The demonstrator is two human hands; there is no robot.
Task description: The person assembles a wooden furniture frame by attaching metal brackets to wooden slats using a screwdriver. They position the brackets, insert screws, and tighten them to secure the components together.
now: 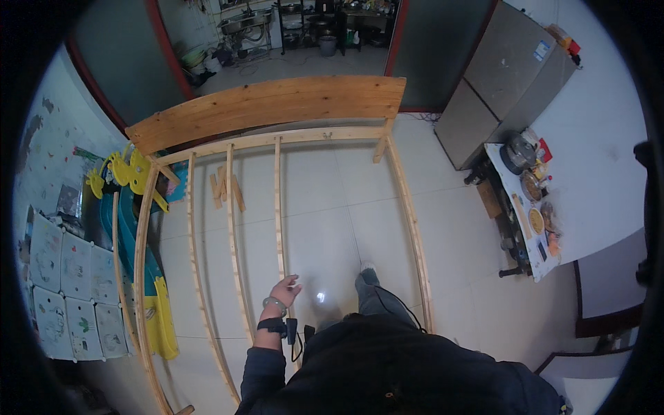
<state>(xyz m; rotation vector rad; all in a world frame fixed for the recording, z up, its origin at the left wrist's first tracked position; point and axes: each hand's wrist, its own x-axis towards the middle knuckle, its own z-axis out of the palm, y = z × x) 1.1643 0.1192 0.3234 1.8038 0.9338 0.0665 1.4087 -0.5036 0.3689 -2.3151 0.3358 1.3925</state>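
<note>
Centrally: one wooden bed frame (409, 207), pale timber, standing on the tiled floor (339, 232), with a broad headboard (277, 104) at its far end. Three lengthwise slats (279, 207) in its left portion; a wide gap to the right.

Left hand (285, 290): fingers loosely spread and slightly bent, nothing visible in its hold; above the rightmost slat, contact impossible to tell. Right hand: out of sight, condition unknown.

Loose wood pieces (225, 188): a small heap on the floor, beyond the left hand.

Hazards, as judged: a foot (369, 274) stands within the frame, so a careless step could catch a slat and trip the wearer; the looped cable (296, 353) by the wrist might snag on timber; any unfastened slat could shift if leaned upon.

Obscured: near slat ends, behind the sleeve (263, 370) and dark jacket (394, 366); joint fastenings, too small to read.
</note>
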